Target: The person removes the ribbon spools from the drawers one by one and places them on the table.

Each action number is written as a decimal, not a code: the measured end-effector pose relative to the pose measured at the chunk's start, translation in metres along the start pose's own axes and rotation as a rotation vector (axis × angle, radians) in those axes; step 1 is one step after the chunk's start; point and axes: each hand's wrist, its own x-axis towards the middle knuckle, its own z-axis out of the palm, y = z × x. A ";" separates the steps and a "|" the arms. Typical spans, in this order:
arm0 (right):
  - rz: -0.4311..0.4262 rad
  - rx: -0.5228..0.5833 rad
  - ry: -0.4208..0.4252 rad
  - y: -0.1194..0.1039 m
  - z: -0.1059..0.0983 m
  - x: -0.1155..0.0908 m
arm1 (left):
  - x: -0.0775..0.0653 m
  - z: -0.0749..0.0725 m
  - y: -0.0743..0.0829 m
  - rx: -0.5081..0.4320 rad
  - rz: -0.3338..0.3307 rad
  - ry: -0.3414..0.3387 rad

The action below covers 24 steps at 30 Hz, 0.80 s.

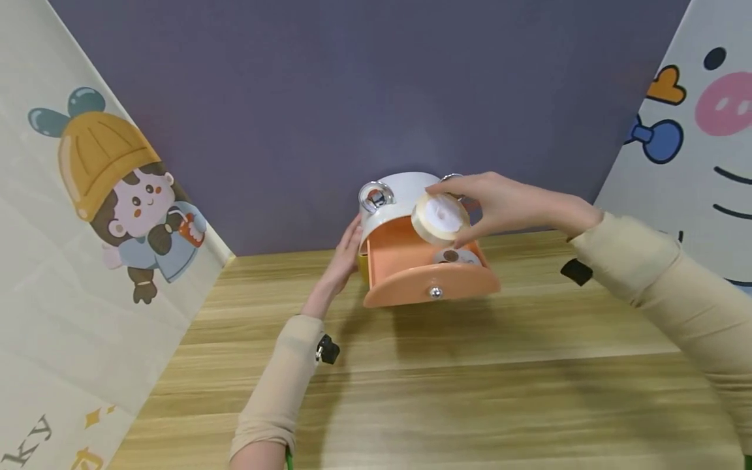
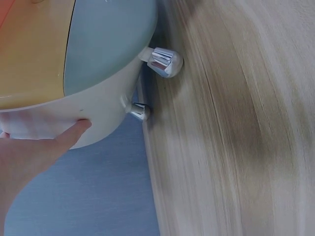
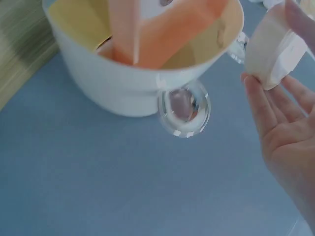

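A small white drawer box [image 1: 405,189] stands against the back wall with its orange drawer [image 1: 431,285] pulled out. Over the drawer, my right hand [image 1: 499,203] pinches a roll of tape [image 1: 442,217] between thumb and fingertips, tilted toward the opening. A round white and brown piece [image 1: 457,256] lies inside the drawer at the right. Along the box's left side rests my left hand [image 1: 345,258]; in the left wrist view its thumb [image 2: 74,132] lies straight against the white shell [image 2: 106,110]. Its other fingers are mostly hidden.
Yellow [image 2: 37,64] and grey-blue [image 2: 110,44] drawer fronts show beside each other in the left wrist view. Shiny knobs [image 2: 166,62] stick out from the box. Behind stands a dark blue-grey wall [image 1: 364,85]; cartoon panels [image 1: 135,189] flank the wooden table [image 1: 470,391].
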 end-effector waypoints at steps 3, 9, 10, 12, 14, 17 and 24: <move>0.062 0.019 0.018 0.007 -0.002 -0.017 | 0.001 0.002 -0.002 -0.005 -0.002 -0.001; 0.159 0.016 0.049 0.019 0.000 -0.052 | -0.002 0.001 0.000 -0.037 -0.006 -0.006; 0.172 0.014 0.051 0.022 0.002 -0.057 | -0.002 0.001 0.000 -0.041 -0.010 -0.004; 0.198 0.015 0.051 0.026 0.004 -0.067 | -0.002 0.000 -0.001 -0.047 -0.022 0.002; 0.236 0.032 0.044 0.032 0.007 -0.077 | 0.000 -0.001 -0.005 -0.041 -0.024 0.012; 0.283 0.070 0.032 0.039 0.010 -0.090 | 0.001 -0.001 -0.004 -0.047 -0.023 0.014; 0.360 0.134 0.009 0.054 0.020 -0.119 | 0.001 0.003 -0.002 -0.062 -0.027 0.001</move>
